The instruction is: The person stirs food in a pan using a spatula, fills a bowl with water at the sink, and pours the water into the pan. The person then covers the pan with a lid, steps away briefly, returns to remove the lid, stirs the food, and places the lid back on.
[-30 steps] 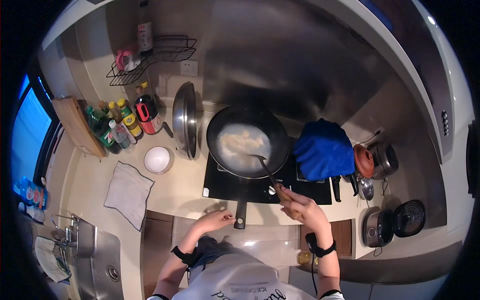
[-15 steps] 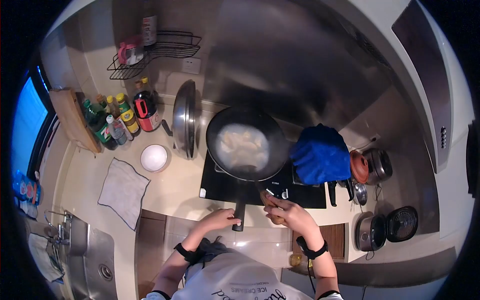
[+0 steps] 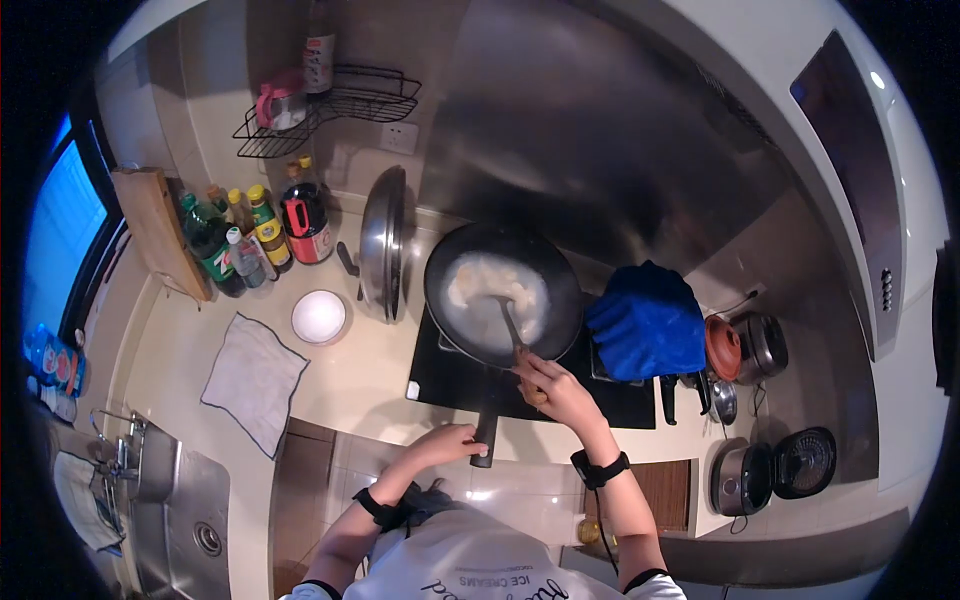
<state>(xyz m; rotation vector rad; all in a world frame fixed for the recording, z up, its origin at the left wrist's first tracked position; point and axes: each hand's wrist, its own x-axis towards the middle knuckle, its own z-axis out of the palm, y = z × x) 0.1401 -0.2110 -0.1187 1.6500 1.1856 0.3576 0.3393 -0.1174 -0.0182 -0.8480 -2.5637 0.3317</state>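
R hand point(image 3: 556, 390) grips spatula point(image 3: 510, 326) by its wooden handle, blade down in cloudy liquid w/ pale pieces point(image 3: 495, 295) in wok point(image 3: 458, 337). L hand point(image 3: 450, 445) at end of wok handle point(image 3: 485, 428), fingers touching it; can't tell how firmly closed. Wok sits on L part of black stove point(image 3: 440, 390), its handle out past stove's front edge; blue cloth point(image 3: 648, 320) over stove's R end. Lid point(image 3: 382, 245) stands upright on counter point(image 3: 345, 385), near stove's L edge.

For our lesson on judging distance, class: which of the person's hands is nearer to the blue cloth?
Right. The right hand, around the utensil, is just left of the blue cloth; the left hand is farther left, by the wok handle.
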